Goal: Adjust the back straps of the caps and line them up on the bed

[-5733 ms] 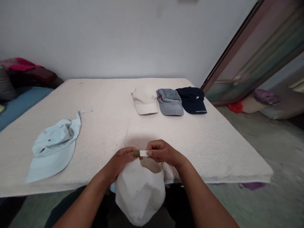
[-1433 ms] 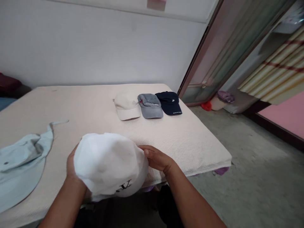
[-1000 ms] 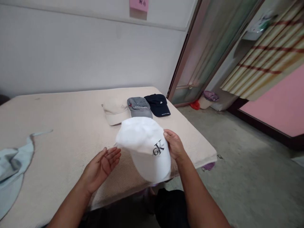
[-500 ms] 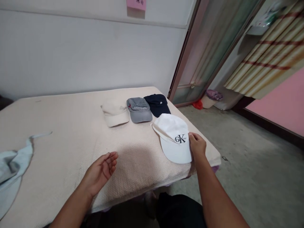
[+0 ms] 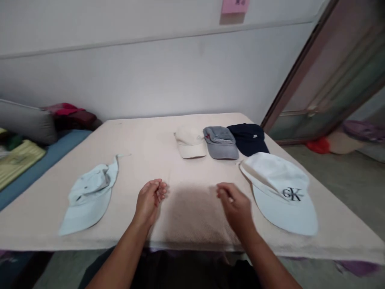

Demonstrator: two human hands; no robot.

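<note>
My left hand (image 5: 152,198) hovers over the near middle of the bed, loosely curled with fingers apart and nothing in it. To its left a pale blue cap (image 5: 90,196) lies with its strap stretched out behind. My right hand (image 5: 236,204) is bare too, its fingers bent and a gap showing beside the thumb. Just right of that hand rests a white cap (image 5: 276,180) with black CK letters. Farther back a cream cap (image 5: 190,142), a grey cap (image 5: 221,142) and a navy cap (image 5: 248,138) sit side by side, brims toward me.
A beige cover (image 5: 144,138) spreads over the bed up to a white wall (image 5: 165,76). At the left are a grey cushion (image 5: 27,120) and folded cloths. A sliding door (image 5: 325,80) stands at the right, with a red bag (image 5: 318,145) on the floor.
My right hand has let go of the white cap and moved left, away from it. The view has swung left, so the whole pale blue cap now shows.
</note>
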